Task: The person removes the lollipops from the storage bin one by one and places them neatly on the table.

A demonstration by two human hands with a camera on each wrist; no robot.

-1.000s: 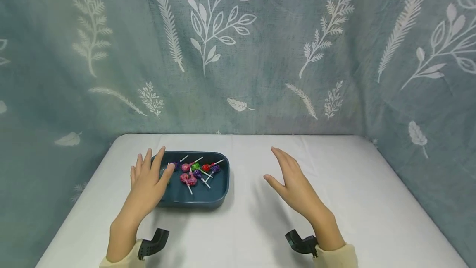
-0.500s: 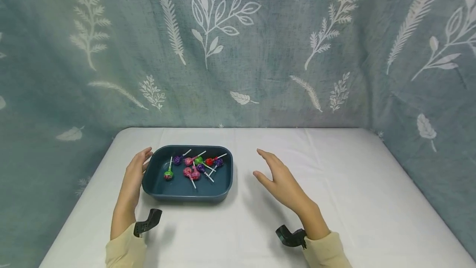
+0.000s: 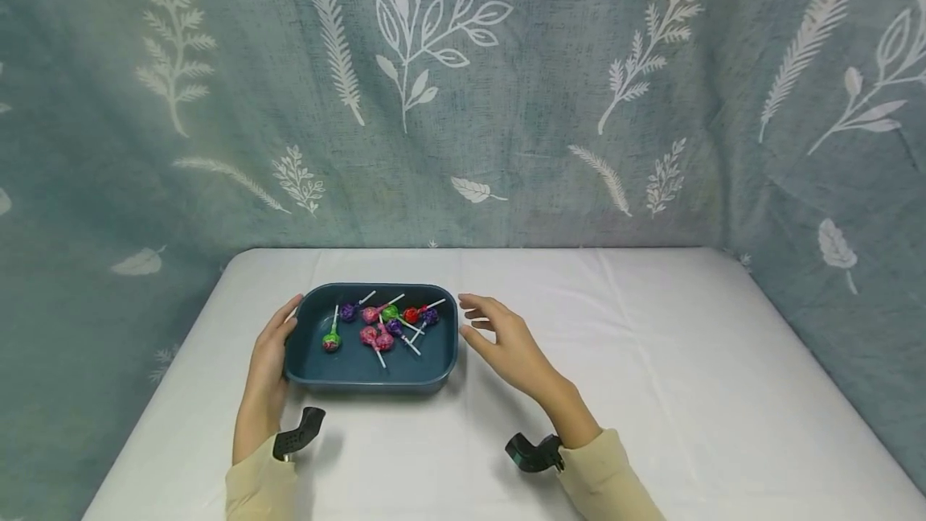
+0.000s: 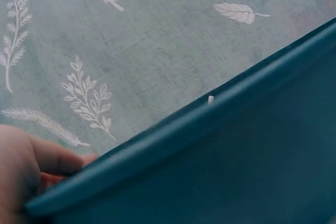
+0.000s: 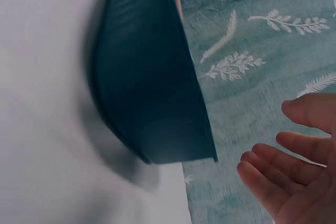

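In the head view a dark blue rectangular tray (image 3: 369, 387) lies on the white table, with several lollipops (image 3: 383, 340) inside in green, purple, pink and red wrappers. My left hand (image 3: 269, 348) holds the tray's left side; in the left wrist view its fingers (image 4: 60, 158) curl at the rim near a corner. My right hand (image 3: 511, 344) is just off the tray's right end, fingers spread and slightly bent. The right wrist view shows a gap between that hand and the tray wall. Part of my left hand is hidden behind the tray there.
The white-covered table (image 3: 615, 392) stretches right of the tray and in front of it. A teal curtain (image 3: 535, 103) with white leaf prints hangs behind and at both sides. A black wrist camera (image 3: 534, 453) sticks inward from each forearm.
My left hand has come down from over the tray's left part to its outer left side, then against it. My right hand has moved left towards the tray. The tray has shifted slightly right.
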